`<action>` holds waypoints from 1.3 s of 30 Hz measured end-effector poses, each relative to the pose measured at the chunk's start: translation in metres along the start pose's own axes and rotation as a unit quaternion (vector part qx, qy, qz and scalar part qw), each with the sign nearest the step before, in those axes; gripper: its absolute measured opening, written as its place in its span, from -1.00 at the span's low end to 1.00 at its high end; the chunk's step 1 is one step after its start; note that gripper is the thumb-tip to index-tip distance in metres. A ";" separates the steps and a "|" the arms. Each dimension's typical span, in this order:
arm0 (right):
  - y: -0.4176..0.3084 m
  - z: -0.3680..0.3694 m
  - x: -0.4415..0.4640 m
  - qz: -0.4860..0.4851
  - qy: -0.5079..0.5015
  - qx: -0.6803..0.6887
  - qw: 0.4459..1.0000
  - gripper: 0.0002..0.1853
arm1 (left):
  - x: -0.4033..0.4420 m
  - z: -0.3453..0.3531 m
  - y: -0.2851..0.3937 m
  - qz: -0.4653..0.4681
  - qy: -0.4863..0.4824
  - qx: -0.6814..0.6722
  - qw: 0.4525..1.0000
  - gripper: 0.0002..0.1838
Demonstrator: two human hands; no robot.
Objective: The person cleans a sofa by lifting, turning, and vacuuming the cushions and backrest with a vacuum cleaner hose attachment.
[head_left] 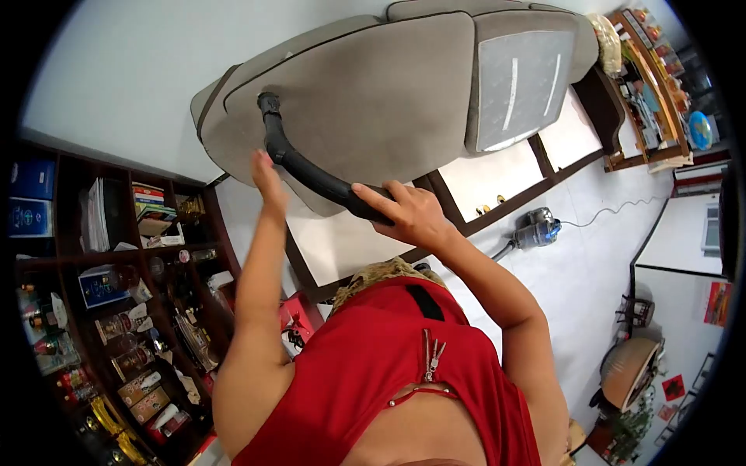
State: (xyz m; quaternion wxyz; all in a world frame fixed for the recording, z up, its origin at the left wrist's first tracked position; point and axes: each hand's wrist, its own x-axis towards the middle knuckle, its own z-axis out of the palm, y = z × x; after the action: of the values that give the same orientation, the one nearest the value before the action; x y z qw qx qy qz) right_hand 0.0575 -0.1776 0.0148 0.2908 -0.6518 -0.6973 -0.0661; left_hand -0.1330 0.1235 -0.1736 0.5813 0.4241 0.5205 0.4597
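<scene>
My right hand [408, 213] is wrapped round the lower end of a black curved vacuum cleaner handle [315, 175]. The tube's far end rests against a grey-beige sofa cushion [381, 93], near its left side. My left hand [269, 182] is beside the bend of the tube, at the cushion's front edge. Its fingers are stretched out and slightly blurred, with nothing visible in them. On the floor to the right lies the vacuum cleaner body [536, 227], blue and grey, with a hose running from it toward me.
A dark wooden shelf unit [70, 256] full of books, boxes and bottles stands at the left. A grey patterned pad [524, 85] lies on the sofa's right part. The vacuum's power cord [614, 211] trails over the pale floor. A wooden cabinet [649, 85] stands beyond the sofa.
</scene>
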 end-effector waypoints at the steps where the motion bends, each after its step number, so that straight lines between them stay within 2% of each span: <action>1: -0.001 0.005 0.007 -0.007 -0.021 -0.012 1.000 -0.10 | -0.037 0.009 0.022 -0.020 -0.020 -0.074 0.997 -0.20; 4: 0.005 0.019 0.024 -0.026 -0.065 -0.033 0.997 -0.09 | -0.118 0.031 0.078 -0.047 -0.089 -0.261 0.960 -0.19; 6: 0.013 0.023 0.032 -0.042 -0.084 -0.045 0.995 -0.09 | -0.138 0.047 0.114 -0.029 -0.097 -0.281 0.954 -0.14; 7: 0.016 0.023 0.037 -0.046 -0.070 -0.035 0.996 -0.10 | -0.138 0.051 0.121 -0.052 -0.096 -0.295 0.949 -0.23; 8: 0.020 0.022 0.041 -0.050 -0.079 -0.037 0.995 -0.11 | -0.135 0.057 0.126 -0.080 -0.069 -0.313 0.944 -0.40; 9: 0.024 0.020 0.044 -0.058 -0.085 -0.039 0.994 -0.11 | -0.133 0.063 0.129 -0.079 -0.067 -0.281 0.954 -0.49; 10: 0.028 0.018 0.046 -0.066 -0.090 -0.042 0.993 -0.12 | -0.132 0.069 0.131 -0.079 -0.065 -0.248 0.963 -0.55; 12: 0.037 0.005 0.049 -0.042 -0.128 -0.032 0.990 -0.02 | -0.134 0.086 0.133 -0.126 -0.057 -0.278 0.950 -0.66; 14: 0.059 -0.003 0.050 -0.054 -0.121 -0.030 0.991 -0.02 | -0.136 0.107 0.126 -0.144 -0.042 -0.322 0.935 -0.81; 18: 0.097 -0.029 0.038 -0.073 -0.134 -0.089 0.984 -0.01 | -0.144 0.148 0.106 -0.163 -0.090 -0.376 0.908 -0.83; 24: 0.166 -0.067 -0.001 -0.047 -0.116 -0.098 0.987 -0.03 | -0.172 0.239 0.081 -0.168 -0.125 -0.387 0.898 -0.81; 28: 0.197 -0.082 -0.027 -0.034 -0.081 -0.096 0.992 -0.11 | -0.198 0.283 0.088 -0.179 -0.103 -0.369 0.906 -0.77; 32: 0.185 -0.084 -0.031 -0.068 -0.068 -0.027 0.995 -0.13 | -0.222 0.266 0.104 -0.137 -0.042 -0.379 0.914 -0.76; 34: 0.168 -0.068 -0.024 -0.101 -0.080 -0.006 0.992 -0.11 | -0.219 0.229 0.102 -0.102 -0.019 -0.388 0.916 -0.60; 35: 0.156 -0.059 -0.015 -0.127 -0.071 0.011 0.989 -0.10 | -0.208 0.206 0.095 -0.094 -0.009 -0.387 0.917 -0.68; 36: 0.146 -0.046 -0.008 -0.127 -0.103 0.024 0.986 -0.10 | -0.196 0.184 0.088 -0.084 0.000 -0.387 0.918 -0.75; 39: 0.122 -0.007 0.011 -0.128 -0.125 0.068 0.982 -0.09 | -0.170 0.142 0.086 -0.071 0.038 -0.355 0.932 -0.82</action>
State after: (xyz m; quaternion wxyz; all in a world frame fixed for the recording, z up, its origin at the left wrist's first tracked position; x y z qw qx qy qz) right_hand 0.1755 -0.1546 -0.0089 0.2338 -0.5394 -0.8085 0.0270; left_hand -0.0056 -0.0257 -0.0394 0.7046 0.1342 0.3744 0.5876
